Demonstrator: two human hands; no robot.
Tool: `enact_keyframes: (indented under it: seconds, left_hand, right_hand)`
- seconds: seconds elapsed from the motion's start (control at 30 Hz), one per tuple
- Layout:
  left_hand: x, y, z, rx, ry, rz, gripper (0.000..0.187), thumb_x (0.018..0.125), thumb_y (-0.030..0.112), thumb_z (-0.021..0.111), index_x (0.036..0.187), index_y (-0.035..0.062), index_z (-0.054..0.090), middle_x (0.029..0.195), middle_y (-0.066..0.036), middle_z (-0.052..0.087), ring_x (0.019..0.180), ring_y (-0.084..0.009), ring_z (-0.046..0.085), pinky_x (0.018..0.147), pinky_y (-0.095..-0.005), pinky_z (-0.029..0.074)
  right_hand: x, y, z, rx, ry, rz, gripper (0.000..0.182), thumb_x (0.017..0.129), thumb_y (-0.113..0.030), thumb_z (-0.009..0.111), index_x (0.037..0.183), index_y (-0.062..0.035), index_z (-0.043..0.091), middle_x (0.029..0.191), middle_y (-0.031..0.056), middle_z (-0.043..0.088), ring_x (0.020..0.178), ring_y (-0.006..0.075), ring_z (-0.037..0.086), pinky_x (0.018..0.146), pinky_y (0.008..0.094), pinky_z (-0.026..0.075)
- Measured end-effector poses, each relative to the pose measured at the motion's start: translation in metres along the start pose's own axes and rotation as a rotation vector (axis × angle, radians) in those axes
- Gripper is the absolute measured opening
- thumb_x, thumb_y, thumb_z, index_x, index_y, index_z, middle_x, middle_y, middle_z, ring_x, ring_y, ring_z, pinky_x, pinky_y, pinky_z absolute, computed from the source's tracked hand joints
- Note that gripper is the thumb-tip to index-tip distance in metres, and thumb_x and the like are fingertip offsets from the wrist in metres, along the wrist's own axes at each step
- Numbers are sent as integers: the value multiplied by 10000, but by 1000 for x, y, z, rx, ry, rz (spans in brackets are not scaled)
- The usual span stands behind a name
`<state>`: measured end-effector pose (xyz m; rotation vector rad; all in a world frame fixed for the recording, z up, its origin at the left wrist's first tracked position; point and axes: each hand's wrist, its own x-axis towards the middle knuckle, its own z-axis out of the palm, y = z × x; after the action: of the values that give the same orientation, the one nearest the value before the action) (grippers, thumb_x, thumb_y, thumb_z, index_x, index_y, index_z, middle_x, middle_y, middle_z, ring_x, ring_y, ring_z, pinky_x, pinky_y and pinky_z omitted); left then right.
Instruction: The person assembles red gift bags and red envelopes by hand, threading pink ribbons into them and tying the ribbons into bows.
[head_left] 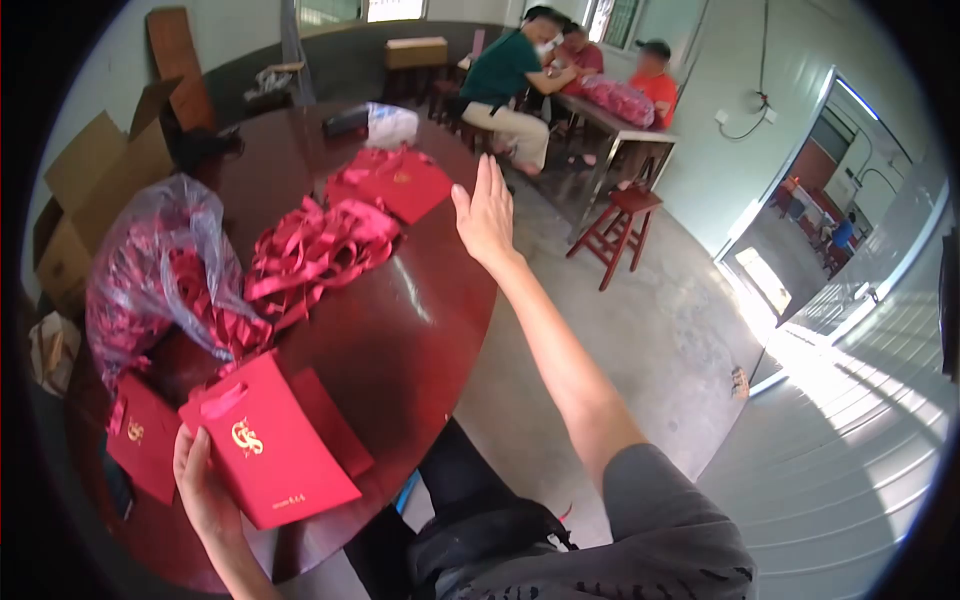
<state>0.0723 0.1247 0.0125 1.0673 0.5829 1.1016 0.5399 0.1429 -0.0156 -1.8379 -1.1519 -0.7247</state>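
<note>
My left hand (198, 480) grips the left edge of a red paper gift bag (275, 450) with a gold emblem and a pink-red ribbon handle, thumb on its front. Behind it lies another red bag or card piece (330, 420), partly hidden. To the left is a second red gift bag (145, 440) with the same emblem. My right hand (486, 215) is raised past the table's right edge, fingers stretched out, holding nothing. Nearest to it is a stack of red bags (392, 185) on the table, beside a heap of red ribbons (325, 250).
A clear plastic bag (165, 270) full of red ribbon sits at the left of the round table (430, 340). Open cardboard boxes (95, 170) stand beyond. Several people sit at another table (620, 125), near a red stool (620, 230). A doorway (800, 230) is at right.
</note>
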Motion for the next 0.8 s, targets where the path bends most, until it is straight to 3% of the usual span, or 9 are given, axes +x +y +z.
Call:
enact_keyframes:
  seconds: [0.03, 0.1, 0.2, 0.3, 0.37, 0.5, 0.57, 0.63, 0.8]
  left_hand:
    - [-1, 2, 4, -8, 20, 51, 201, 924, 104, 560, 1104, 17, 586, 1045, -48, 654, 958, -108, 612, 862, -253, 462]
    - [0, 5, 5, -32, 26, 126, 203, 929, 106, 553, 1111, 22, 577, 1057, -46, 648, 972, -106, 606, 872, -252, 457]
    - [-2, 5, 5, -17, 51, 188, 166, 946, 105, 530, 1091, 30, 557, 1040, -38, 640, 954, -98, 599, 869, -250, 451]
    - [-6, 4, 10, 2, 80, 203, 158, 946, 105, 533, 1082, 29, 558, 1040, -36, 639, 949, -94, 595, 859, -246, 450]
    - [-8, 2, 10, 9, 54, 197, 183, 950, 119, 528, 1108, 31, 553, 1064, -40, 632, 979, -103, 594, 884, -257, 450]
    - [-12, 1, 25, 10, 82, 190, 161, 946, 103, 536, 1087, 29, 559, 1015, -36, 640, 918, -90, 595, 842, -243, 451]
    - [-14, -3, 30, 27, 80, 180, 159, 943, 99, 538, 1083, 26, 559, 1015, -39, 642, 916, -89, 595, 840, -243, 451]
    - [-18, -7, 35, 42, 83, 174, 157, 941, 94, 541, 1079, 23, 560, 1014, -42, 644, 913, -89, 595, 838, -243, 451]
    - [-29, -10, 49, 138, 100, 99, 192, 925, 106, 573, 1084, 0, 585, 1010, -45, 649, 915, -85, 588, 835, -224, 442]
  right_hand:
    - [8, 27, 24, -104, -33, 28, 673, 972, -434, 432, 1426, 38, 278, 1481, 231, 308, 1374, 351, 299, 1119, 468, 239]
    - [-3, 59, 45, -292, -748, 180, 751, 967, -527, 343, 1462, 22, 216, 1529, 215, 214, 1426, 320, 202, 1146, 471, 178]
    - [-6, 45, 37, -185, -674, 267, 813, 942, -545, 373, 1482, 22, 155, 1550, 208, 152, 1451, 316, 111, 1166, 476, 96]
    - [-37, 11, 17, -81, -375, 61, 663, 967, -438, 408, 1406, 53, 332, 1472, 267, 301, 1404, 359, 236, 1140, 499, 166]
    - [-64, -30, -15, 54, -368, -29, 500, 971, -340, 453, 1296, 39, 467, 1357, 246, 452, 1299, 361, 400, 1078, 486, 295]
    - [-95, -107, -80, 843, -580, -91, 377, 973, -269, 518, 1231, 6, 531, 1217, 168, 562, 1175, 300, 532, 979, 375, 425]
    - [-97, -138, -107, 1138, -819, -21, 390, 993, -266, 491, 1266, 12, 503, 1214, 137, 571, 1156, 219, 537, 964, 338, 429]
    - [-100, -165, -120, 1441, -1062, 236, 416, 993, -264, 499, 1296, 21, 475, 1200, 111, 581, 1107, 153, 538, 949, 303, 433]
    - [-109, -193, -121, 1470, -970, 359, 384, 939, -244, 611, 1213, 17, 545, 1033, 62, 638, 943, 94, 576, 821, 271, 480]
